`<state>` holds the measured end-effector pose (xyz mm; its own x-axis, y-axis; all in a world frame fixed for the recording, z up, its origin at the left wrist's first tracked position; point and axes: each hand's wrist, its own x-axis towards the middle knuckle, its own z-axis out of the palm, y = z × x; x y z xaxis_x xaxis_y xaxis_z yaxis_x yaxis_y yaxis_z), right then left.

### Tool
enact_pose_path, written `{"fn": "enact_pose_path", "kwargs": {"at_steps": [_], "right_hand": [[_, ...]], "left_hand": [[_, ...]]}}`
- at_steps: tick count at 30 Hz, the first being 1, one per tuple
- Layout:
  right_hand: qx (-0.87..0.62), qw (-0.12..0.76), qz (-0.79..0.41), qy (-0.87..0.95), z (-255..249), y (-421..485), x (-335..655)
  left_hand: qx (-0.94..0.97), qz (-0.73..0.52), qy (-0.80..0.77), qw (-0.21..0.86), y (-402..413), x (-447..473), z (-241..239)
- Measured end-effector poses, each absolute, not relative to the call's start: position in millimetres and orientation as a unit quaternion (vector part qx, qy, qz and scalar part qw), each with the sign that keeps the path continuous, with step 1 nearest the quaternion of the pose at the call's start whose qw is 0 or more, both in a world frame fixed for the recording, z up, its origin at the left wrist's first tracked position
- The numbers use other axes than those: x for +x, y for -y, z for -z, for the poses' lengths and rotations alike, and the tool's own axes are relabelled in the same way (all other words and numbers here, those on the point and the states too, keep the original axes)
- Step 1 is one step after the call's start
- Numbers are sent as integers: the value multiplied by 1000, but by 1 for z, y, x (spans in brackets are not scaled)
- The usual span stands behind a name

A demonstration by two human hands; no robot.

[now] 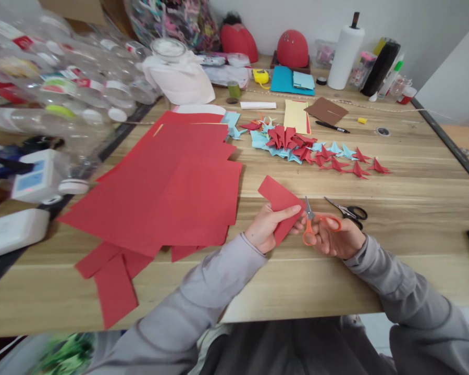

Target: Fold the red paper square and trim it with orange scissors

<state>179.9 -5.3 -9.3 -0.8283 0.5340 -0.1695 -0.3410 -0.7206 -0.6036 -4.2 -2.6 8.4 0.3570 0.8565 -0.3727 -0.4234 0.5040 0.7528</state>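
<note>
My left hand (pixel 266 225) is closed on a piece of red paper (pixel 278 195), its thumb lying flat across the front. My right hand (pixel 336 238) holds orange-handled scissors (pixel 309 223), with fingers at the handle loops and the blades pointing up beside the paper's right edge. Whether the blades touch the paper I cannot tell. Just behind my right hand lies a pair of black-handled scissors (pixel 346 210) on the table. Large sheets of red paper (pixel 172 192) are piled left of my left hand, with smaller red strips (pixel 115 291) at the near side.
Folded red paper cranes (pixel 336 164) and light blue ones (pixel 346 151) cluster beyond my hands. Behind them lie a black pen (pixel 332 126), brown paper (pixel 326 111) and a yellow tape measure (pixel 260 76). Plastic bottles (pixel 89 91) crowd the left edge; a white roll (pixel 346 57) stands at the back.
</note>
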Motion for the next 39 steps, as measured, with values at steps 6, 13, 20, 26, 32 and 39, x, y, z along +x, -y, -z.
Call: {"fn": "enact_pose_path", "kwargs": {"at_steps": [6, 13, 20, 26, 32, 39], "right_hand": [[-143, 212, -930, 262, 11, 5, 182], [-113, 204, -937, 260, 12, 8, 180], [-118, 201, -934, 270, 10, 10, 177], [-131, 211, -927, 280, 9, 9, 179], [-151, 222, -931, 246, 10, 8, 178], [-156, 219, -934, 235, 13, 6, 183]], "left_hand": [[278, -403, -383, 783, 3, -7, -9], [262, -391, -384, 795, 3, -5, -9], [305, -381, -397, 777, 3, -6, -4], [309, -392, -398, 770, 4, -6, -7], [260, -440, -406, 758, 5, -3, -9], [245, -428, -391, 777, 5, -4, -7]]}}
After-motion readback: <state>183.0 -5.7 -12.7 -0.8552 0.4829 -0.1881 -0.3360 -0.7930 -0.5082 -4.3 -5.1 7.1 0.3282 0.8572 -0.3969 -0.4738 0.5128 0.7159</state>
